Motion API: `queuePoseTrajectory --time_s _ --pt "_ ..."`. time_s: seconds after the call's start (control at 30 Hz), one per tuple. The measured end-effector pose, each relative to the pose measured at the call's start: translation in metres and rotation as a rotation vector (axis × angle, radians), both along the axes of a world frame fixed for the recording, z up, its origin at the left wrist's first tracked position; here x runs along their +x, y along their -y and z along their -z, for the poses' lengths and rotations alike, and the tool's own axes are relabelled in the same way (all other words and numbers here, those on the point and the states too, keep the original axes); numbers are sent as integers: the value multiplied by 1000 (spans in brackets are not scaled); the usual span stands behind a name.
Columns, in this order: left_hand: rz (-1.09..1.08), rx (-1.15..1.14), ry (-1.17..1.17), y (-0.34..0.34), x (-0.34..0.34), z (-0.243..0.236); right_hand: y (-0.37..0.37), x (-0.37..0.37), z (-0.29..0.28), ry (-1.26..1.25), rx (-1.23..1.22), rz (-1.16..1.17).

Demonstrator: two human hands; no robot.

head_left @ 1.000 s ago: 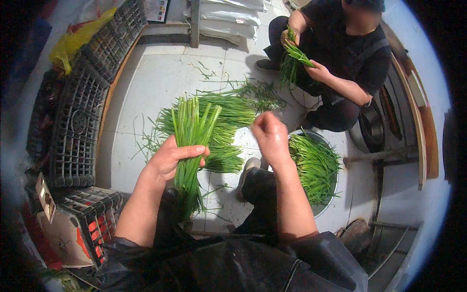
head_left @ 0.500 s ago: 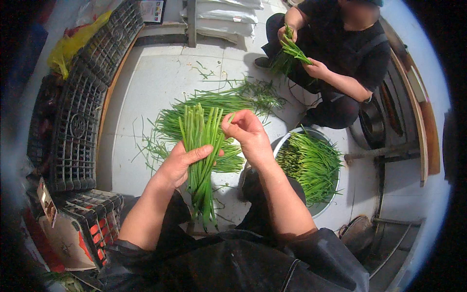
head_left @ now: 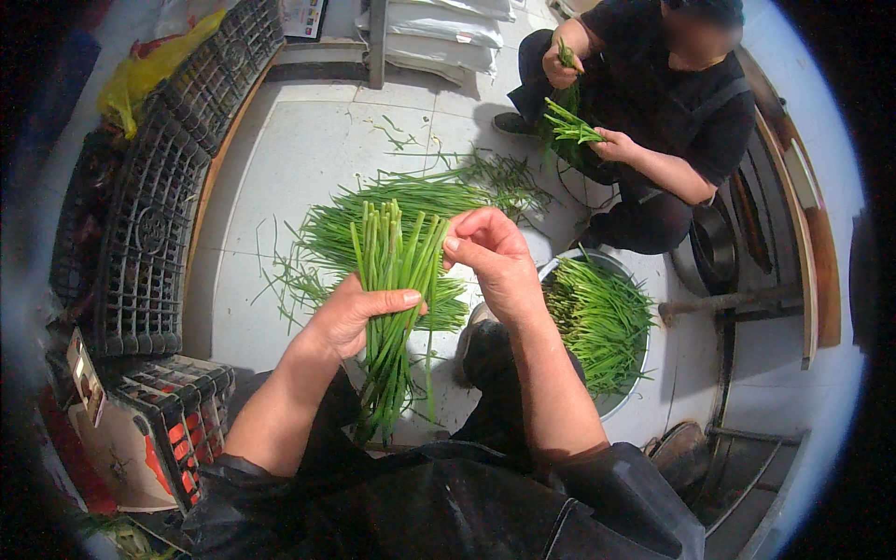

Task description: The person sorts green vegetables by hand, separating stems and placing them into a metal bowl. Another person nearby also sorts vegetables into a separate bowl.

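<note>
My left hand [head_left: 359, 315] is wrapped round a bunch of garlic chives [head_left: 397, 252], thumb across the front. The pale cut ends point up and away from me, and the leaves hang down toward my lap. At the bunch's upper right edge, my right hand [head_left: 495, 257] pinches thumb and forefinger together at an outer stalk; the tips partly hide what they grip. Beyond and beneath my hands, a loose pile of garlic chives [head_left: 327, 229] lies on the tiled floor. A round tub [head_left: 644, 359] to the right holds many more, cut ends turned leftward.
Across from me at the upper right squats a person in dark clothes [head_left: 644, 103], holding chives [head_left: 571, 123]. Black plastic crates [head_left: 154, 229] line the left side, with a yellow bag [head_left: 140, 79] on top. White sacks [head_left: 443, 28] are stacked at the back. A wooden-edged rack [head_left: 807, 233] stands right.
The bunch and both my hands have shifted slightly right. One strand now hangs apart below the bunch. The other person's hands have moved apart, splitting the chives between them.
</note>
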State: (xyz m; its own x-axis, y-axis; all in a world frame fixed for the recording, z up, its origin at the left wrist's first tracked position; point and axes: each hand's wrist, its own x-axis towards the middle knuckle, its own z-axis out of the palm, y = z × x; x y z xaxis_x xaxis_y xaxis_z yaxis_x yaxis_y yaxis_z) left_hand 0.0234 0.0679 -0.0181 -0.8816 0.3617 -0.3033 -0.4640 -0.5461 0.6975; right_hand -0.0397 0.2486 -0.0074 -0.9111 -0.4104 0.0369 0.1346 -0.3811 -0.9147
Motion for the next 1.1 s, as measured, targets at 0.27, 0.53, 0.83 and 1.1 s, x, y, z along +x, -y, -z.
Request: queuePoseTrajectory --time_s 0.27,0.53,0.83,1.1 --pt "-96 -115 -11 -7 -1 7 -2 -1 -1 -59 -23 71" --pt "-274 -306 -70 -3 -5 6 -8 -2 -9 33 626 83" --pt "-115 -467 -142 -7 -1 1 3 -1 3 51 129 73" --pt "-44 -192 -82 -9 -2 0 3 1 6 30 70 51"
